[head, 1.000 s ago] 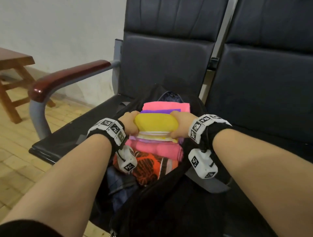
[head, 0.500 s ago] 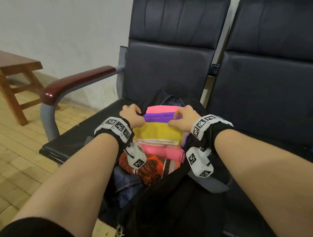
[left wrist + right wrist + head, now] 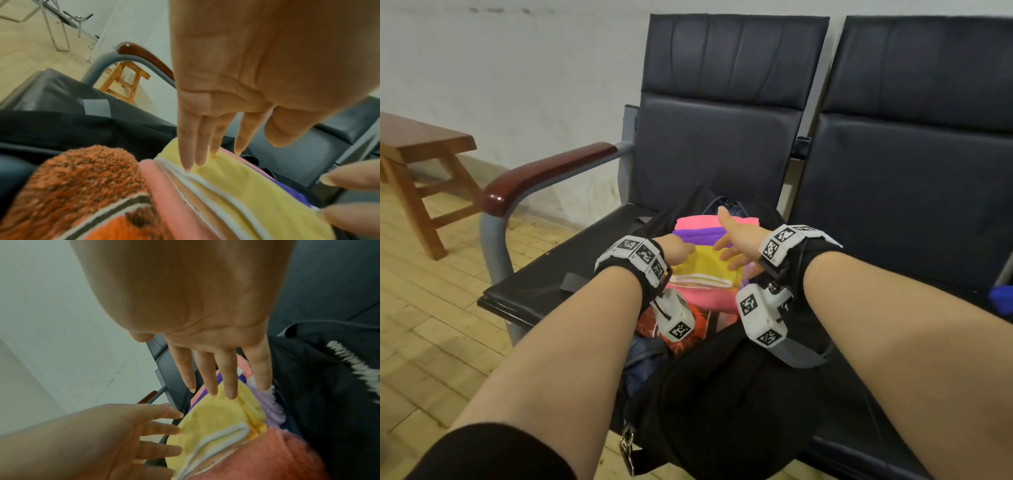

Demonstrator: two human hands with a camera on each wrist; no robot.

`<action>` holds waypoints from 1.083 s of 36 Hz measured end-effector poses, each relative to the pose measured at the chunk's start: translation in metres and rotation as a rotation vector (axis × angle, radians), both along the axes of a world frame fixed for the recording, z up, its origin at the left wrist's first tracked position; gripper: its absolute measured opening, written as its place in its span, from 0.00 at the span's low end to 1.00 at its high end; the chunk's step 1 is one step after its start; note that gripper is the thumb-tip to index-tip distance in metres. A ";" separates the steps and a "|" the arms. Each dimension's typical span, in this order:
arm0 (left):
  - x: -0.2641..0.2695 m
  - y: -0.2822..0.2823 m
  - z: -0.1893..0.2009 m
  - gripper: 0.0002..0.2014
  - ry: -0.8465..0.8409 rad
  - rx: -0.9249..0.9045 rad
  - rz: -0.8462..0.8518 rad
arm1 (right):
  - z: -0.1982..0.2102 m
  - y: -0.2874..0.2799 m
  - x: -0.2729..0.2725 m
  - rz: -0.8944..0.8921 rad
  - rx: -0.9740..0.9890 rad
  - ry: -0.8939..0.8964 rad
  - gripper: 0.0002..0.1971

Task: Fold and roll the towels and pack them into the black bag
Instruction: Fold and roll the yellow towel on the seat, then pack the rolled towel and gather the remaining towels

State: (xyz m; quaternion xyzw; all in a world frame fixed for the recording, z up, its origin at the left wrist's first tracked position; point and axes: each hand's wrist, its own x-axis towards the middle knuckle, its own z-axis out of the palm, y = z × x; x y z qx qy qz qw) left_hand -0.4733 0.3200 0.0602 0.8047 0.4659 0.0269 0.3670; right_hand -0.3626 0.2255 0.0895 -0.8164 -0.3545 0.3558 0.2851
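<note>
Both hands, left hand (image 3: 677,249) and right hand (image 3: 736,240), hover with fingers spread over the yellow towel (image 3: 702,270); press it evenly down into the black bag (image 3: 722,394)

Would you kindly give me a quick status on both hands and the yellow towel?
Left hand and right hand open, fingers straight over the yellow towel. Towel sits in the black bag among the other rolls. Nothing blocking.

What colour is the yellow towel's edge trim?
White, clearest in the left wrist view on the yellow towel.
</note>
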 end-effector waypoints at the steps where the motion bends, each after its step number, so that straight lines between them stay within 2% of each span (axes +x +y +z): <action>1: 0.000 -0.005 0.003 0.22 0.006 0.023 -0.003 | 0.004 -0.007 -0.002 0.001 -0.003 -0.004 0.43; 11: 0.019 -0.086 0.042 0.19 -0.132 0.112 -0.021 | 0.050 -0.116 0.005 -0.056 0.020 -0.147 0.41; 22: 0.077 -0.262 0.072 0.10 -0.188 0.192 -0.251 | 0.053 -0.308 0.055 -0.180 -0.119 -0.193 0.39; 26: 0.113 -0.316 0.074 0.12 -0.144 0.207 -0.373 | 0.046 -0.373 0.087 -0.269 -0.165 -0.224 0.35; 31: 0.168 -0.366 0.073 0.07 -0.161 0.233 -0.449 | 0.031 -0.431 0.132 -0.393 -0.153 -0.179 0.30; 35: 0.218 -0.390 0.069 0.15 -0.214 0.230 -0.497 | 0.022 -0.465 0.177 -0.423 -0.187 -0.099 0.21; 39: 0.269 -0.411 0.057 0.18 -0.253 0.228 -0.551 | 0.013 -0.501 0.218 -0.505 -0.123 -0.236 0.13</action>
